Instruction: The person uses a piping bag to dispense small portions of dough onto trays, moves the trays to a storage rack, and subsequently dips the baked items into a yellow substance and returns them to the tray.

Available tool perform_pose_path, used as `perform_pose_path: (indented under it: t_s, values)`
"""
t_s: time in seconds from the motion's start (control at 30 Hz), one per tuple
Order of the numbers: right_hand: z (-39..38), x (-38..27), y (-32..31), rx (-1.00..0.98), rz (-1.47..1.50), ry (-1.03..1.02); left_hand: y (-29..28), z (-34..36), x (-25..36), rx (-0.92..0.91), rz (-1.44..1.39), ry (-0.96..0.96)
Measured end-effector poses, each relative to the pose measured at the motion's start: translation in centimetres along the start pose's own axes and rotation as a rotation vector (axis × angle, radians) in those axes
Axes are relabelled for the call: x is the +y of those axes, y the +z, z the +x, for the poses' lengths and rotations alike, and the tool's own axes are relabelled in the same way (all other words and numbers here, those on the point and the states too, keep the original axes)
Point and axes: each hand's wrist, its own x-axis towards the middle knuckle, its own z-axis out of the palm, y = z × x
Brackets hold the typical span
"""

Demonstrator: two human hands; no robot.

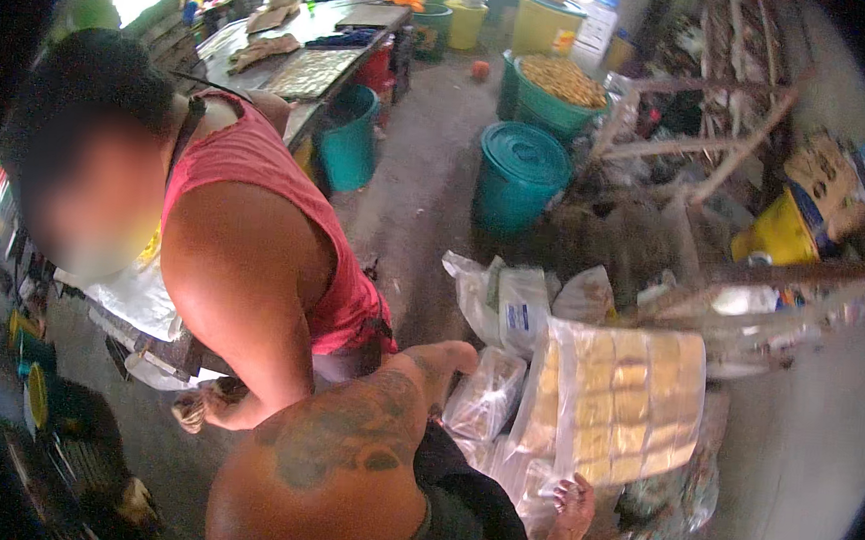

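Observation:
My tattooed left arm stretches across the lower middle toward bagged goods; my left hand is at its far end, fingers indistinct. At lower right my right hand grips the bottom edge of a clear plastic package of square, pale-yellow pieces in rows. Beside it lie a smaller clear bag and white-wrapped packs. A co-worker in a pink sleeveless top bends close on the left, a hand by a crumpled brownish item.
A long table with trays stands at the back left, a teal bin beside it. A lidded teal bucket and a tub of golden pieces stand on the right, near wooden frames and clutter.

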Motion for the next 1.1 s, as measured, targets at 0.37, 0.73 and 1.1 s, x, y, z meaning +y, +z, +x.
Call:
perform_pose_path:
  t_s: [0.37,0.73,1.1]
  values:
    - [20.1,-24.9,21.6,-0.425,-0.033,-0.457,-17.8,1.1,-15.5,0.462,-0.38,-0.277]
    - [39.5,-19.5,27.9,-0.738,-0.271,-0.02,-7.7,-0.2,-33.6,0.593,-0.775,-0.769]
    - [61.3,-31.4,56.6,-0.643,-0.158,-0.15,8.4,-5.5,-41.3,0.104,-0.828,-0.966]
